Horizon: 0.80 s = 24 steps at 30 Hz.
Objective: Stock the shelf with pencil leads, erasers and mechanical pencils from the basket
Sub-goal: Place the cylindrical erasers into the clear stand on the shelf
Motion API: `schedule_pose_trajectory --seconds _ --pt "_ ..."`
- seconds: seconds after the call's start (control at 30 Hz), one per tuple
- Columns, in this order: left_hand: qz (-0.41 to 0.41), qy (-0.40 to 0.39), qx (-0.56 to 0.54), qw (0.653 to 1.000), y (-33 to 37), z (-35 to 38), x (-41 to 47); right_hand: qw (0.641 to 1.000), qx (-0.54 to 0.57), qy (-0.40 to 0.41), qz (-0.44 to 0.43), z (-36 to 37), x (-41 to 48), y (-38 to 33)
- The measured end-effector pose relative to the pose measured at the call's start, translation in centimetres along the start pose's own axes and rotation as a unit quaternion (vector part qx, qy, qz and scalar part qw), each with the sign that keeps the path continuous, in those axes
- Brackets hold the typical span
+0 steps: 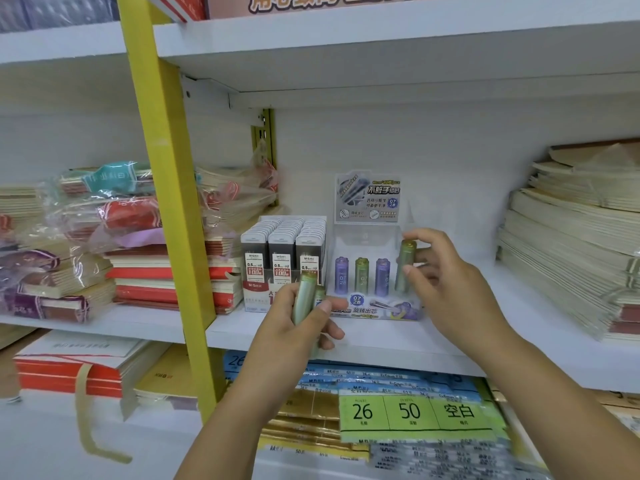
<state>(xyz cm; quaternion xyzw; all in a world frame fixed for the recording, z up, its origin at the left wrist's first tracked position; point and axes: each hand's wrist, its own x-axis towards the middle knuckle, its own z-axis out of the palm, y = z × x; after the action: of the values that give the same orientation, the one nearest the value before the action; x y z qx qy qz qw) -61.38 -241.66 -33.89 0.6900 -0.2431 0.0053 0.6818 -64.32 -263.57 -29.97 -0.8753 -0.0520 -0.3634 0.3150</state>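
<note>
White shelving is filling our view, and we are facing its middle shelf. At the left, plastic-wrapped notebooks are lying in piles behind a slanting yellow post. Right of the post a box of grey lead cases is standing just beside a clear display tray, and cream booklets are lying stacked at the far right. Three lead tubes, purple, green and purple, are standing upright in the tray's front row.

Our left grip is hovering in front of the grey cases, hiding part of the box, with its fingers and thumb curling round two green tubes held upright. Our right grip is hanging at the tray's right end, pinching a single green tube between thumb and fingertips. That tube is standing upright just beside the last purple one; we cannot tell whether its foot is touching the tray.
</note>
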Motion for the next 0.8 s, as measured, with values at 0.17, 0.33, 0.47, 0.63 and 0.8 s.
schedule_pose_trajectory --seconds 0.17,0.33,0.47,0.63,0.8 --pt "0.004 0.002 -0.035 0.999 0.1 -0.1 0.1 1.0 -0.019 -0.009 0.011 0.0 -0.1 0.4" --pt "-0.001 -0.006 -0.058 0.998 0.1 -0.1 0.0 0.999 -0.031 0.003 0.011 0.2 -0.3 0.6" --pt "-0.013 -0.015 -0.052 0.998 0.2 -0.1 -0.2 0.998 -0.068 0.001 0.014 0.6 -0.5 0.9" --pt "-0.011 -0.013 -0.042 0.999 0.2 0.1 -0.1 0.997 -0.07 -0.008 0.035 1.0 -0.9 1.5" --pt "-0.03 -0.031 -0.065 0.997 0.0 0.0 -0.2 0.988 -0.137 0.047 -0.043 0.3 -1.1 0.1"
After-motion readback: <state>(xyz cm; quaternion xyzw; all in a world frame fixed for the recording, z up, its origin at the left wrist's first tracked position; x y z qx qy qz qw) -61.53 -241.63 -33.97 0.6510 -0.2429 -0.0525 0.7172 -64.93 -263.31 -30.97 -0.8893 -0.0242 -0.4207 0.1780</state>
